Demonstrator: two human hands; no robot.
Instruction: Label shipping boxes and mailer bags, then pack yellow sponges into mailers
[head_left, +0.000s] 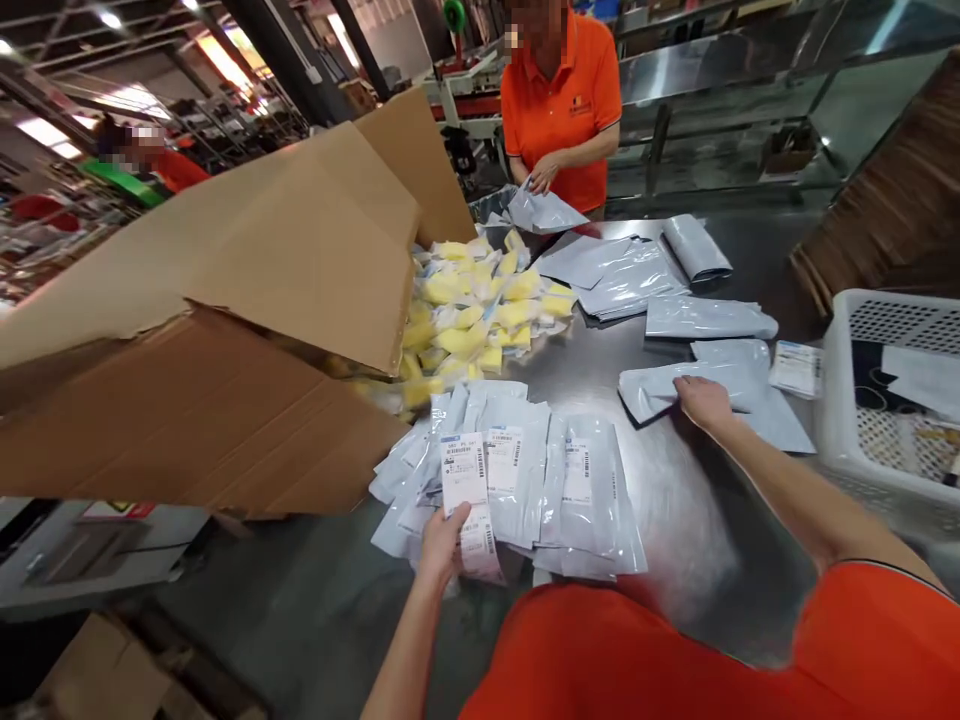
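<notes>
Near the table's front edge, my left hand (444,540) pinches a strip of printed shipping labels (465,470) between thumb and fingers. Behind and beside the strip lie several grey plastic mailing bags (589,500), some bearing white barcode labels. Out to the right, my right hand (703,400) is closed on the upper side of a grey mailing bag (652,388), which lies on another flat bag. Its fingertips are partly hidden by the hand itself.
Yellow items in clear wrapping (461,310) spill from a tilted cardboard box (300,240) at left. More grey bags (630,275) lie farther back. A white plastic basket (840,400) and a label stack (796,368) stand at right. Opposite, a co-worker (562,100) handles a bag.
</notes>
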